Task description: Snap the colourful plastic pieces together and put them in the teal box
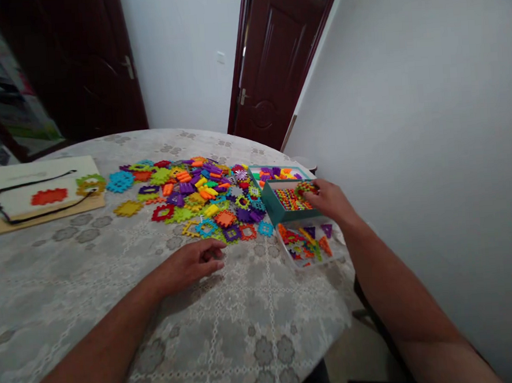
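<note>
A heap of coloured plastic building pieces lies spread across the round table. My left hand rests flat on the lace tablecloth just in front of the heap, fingers loosely stretched and holding nothing. My right hand reaches into a teal box of small beads at the table's right edge, with its fingers pinched on a small multicoloured cluster of pieces. A clear tray holding several coloured pieces sits just below that hand.
A second teal tray with pieces stands behind the box. At the far left lies a white board with an orange piece and black cords on it. Two dark wooden doors stand behind the table; a white wall runs along the right.
</note>
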A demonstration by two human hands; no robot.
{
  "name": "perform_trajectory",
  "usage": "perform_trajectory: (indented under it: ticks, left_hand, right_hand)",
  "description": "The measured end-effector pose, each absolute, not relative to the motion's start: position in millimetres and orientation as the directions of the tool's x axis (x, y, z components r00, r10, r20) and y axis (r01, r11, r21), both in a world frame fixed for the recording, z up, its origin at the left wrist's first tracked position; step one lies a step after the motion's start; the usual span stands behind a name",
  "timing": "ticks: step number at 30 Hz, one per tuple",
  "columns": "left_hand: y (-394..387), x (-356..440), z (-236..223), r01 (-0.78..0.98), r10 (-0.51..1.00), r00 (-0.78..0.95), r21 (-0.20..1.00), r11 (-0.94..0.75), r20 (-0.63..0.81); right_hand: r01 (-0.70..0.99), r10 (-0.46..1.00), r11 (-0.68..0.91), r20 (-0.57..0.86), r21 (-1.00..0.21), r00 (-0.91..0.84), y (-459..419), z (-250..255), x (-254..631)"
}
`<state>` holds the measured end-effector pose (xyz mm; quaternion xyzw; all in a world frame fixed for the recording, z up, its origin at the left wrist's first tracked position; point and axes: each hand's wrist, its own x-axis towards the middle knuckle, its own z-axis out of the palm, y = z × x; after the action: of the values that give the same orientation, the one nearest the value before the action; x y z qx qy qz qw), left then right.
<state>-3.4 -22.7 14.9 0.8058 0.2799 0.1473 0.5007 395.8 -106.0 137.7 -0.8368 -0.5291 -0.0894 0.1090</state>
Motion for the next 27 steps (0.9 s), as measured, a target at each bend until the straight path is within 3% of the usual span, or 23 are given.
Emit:
perform_trajectory:
  ticks: [4,8,20,24,27]
  left_hand:
    - [-23,-3,14,0.306,0.607,0.794,0.884,-0.353,-0.033]
    - [-23,-3,16,0.324,0.611,0.79,0.885,-0.335,-0.057]
    - [-21,-5,8,0.291,0.624,0.781,0.904,-0.315,-0.033]
    - [-22,-4,12,0.307,0.667,0.745,0.882,-0.358,0.011]
    - [-23,-6,18,0.357,0.751,0.652,0.831,-0.426,0.105]
  right_hand:
    - [0.738,0.743,-0.665,0.197,0.114,0.639,-89,146,459]
    - [0.66,0.687,-0.724,0.12,0.201,0.716,-82,138,478]
    - [0.664,0.693,-0.705,0.042,0.249,0.72,-70,125,473]
    - [0.708,0.744,-0.663,0.112,0.244,0.659,-77,129,442]
    - [0.825,0.843,-0.533,0.197,0.185,0.5,-92,129,397]
